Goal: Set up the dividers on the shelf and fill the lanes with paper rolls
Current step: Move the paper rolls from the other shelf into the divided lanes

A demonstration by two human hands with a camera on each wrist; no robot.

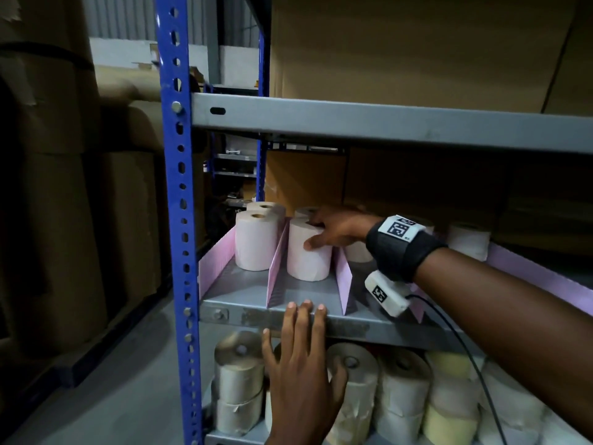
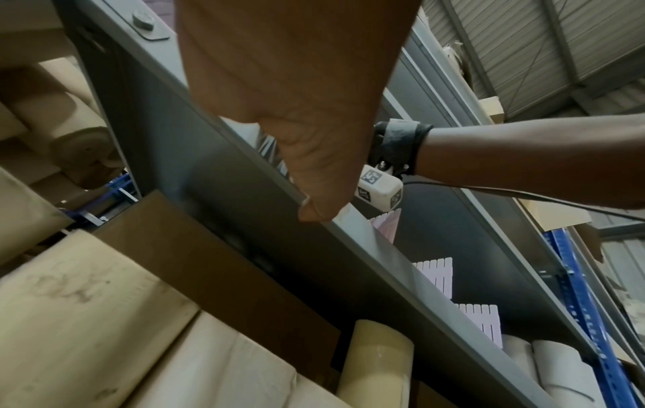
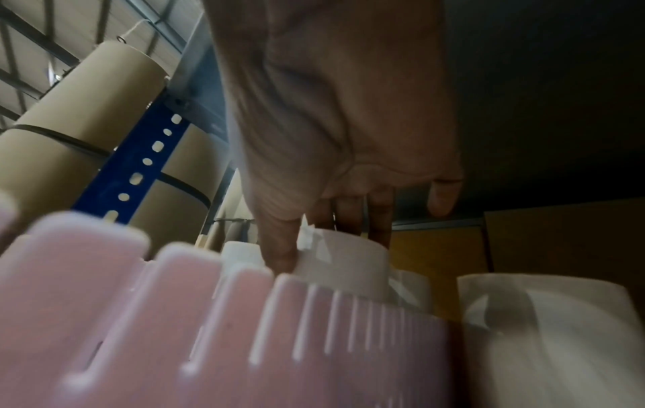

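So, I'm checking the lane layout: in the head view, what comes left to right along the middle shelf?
Blue perforated upright → pink end divider → front pink paper roll → second pink divider → pink roll gripped by the right hand → third pink divider.

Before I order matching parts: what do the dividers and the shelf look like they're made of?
Dividers: probably moulded plastic, matte pink, judging by ribs and slotted edges. Shelf: painted metal, grey, with bolts and worn patches along its front lip.

- It is a storeroom or warehouse.
- A blue metal rack (image 1: 175, 187) holds grey shelves (image 1: 385, 123).
- Big brown boxes (image 1: 401, 46) and paper rolls (image 1: 401, 387) sit all around.
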